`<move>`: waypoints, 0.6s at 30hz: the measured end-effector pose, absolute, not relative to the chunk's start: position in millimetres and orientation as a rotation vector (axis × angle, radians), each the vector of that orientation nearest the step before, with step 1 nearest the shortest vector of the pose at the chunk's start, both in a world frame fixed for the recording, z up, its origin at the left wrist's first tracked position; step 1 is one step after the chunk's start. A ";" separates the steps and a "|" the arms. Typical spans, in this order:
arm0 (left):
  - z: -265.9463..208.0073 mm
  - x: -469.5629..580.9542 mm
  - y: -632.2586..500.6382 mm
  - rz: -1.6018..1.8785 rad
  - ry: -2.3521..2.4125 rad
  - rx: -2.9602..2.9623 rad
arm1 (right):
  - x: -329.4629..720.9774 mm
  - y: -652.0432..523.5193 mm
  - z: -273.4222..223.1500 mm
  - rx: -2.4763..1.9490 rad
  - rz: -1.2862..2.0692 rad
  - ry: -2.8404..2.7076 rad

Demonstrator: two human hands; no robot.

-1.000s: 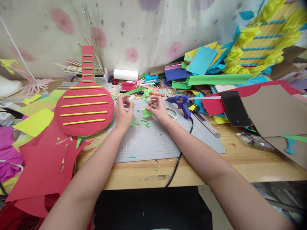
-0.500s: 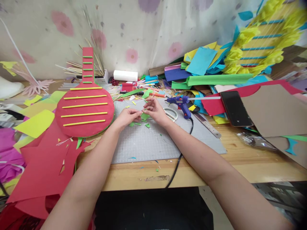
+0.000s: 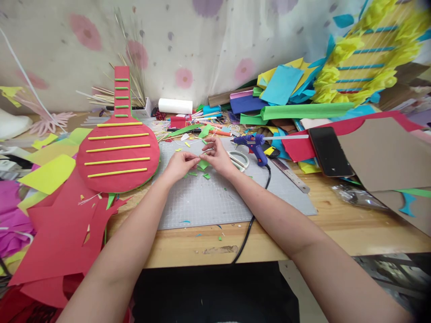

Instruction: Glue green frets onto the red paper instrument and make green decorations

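Observation:
Over the grey cutting mat, my left hand and my right hand meet at the fingertips. Both are pinched closed around something too small and too hidden to make out. Below the fingertips lies a piece of green paper, with several smaller green scraps around it. White-handled scissors rest beside my right hand, partly covered by it. A blue glue gun with a clear glue stick sits just to the right.
On the left stands a red guitar-shaped cutout with yellow and green strips. A metal ruler and a black phone lie to the right. The glue gun's black cord hangs over the table's front edge. Coloured paper is piled behind.
Both hands keep nearly the same place and the same pinch, with only slight finger movement. The view has shifted very slightly.

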State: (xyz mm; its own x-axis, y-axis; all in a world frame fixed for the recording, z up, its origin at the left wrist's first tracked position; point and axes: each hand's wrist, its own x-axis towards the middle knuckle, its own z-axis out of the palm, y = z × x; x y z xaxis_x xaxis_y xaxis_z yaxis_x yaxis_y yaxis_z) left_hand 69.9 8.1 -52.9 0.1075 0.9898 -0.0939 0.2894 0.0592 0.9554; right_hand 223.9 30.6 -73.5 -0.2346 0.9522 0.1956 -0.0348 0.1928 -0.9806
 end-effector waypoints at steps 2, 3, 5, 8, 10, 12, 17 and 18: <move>-52.8 68.8 7.5 0.897 1.343 1.427 | 224.5 31.1 -73.0 -0.931 1.234 -1.452; -51.8 68.4 6.9 0.896 1.336 1.413 | 225.0 31.5 -72.6 -0.928 1.231 -1.449; -48.8 68.2 5.5 0.920 1.338 1.341 | 226.3 32.4 -72.2 -0.919 1.223 -1.450; -45.3 69.4 4.5 1.018 1.311 1.235 | 227.4 33.3 -73.2 -0.896 1.219 -1.481; -45.7 70.8 4.7 1.034 1.269 1.229 | 226.8 33.0 -74.5 -0.869 1.199 -1.527; -47.6 72.0 5.3 1.006 1.272 1.272 | 225.1 32.2 -75.8 -0.845 1.153 -1.580; -52.2 73.1 5.8 0.973 1.368 1.427 | 220.2 31.9 -77.5 -0.854 1.042 -1.624; -52.8 73.5 6.1 0.974 1.369 1.439 | 219.6 32.6 -77.6 -0.862 1.037 -1.620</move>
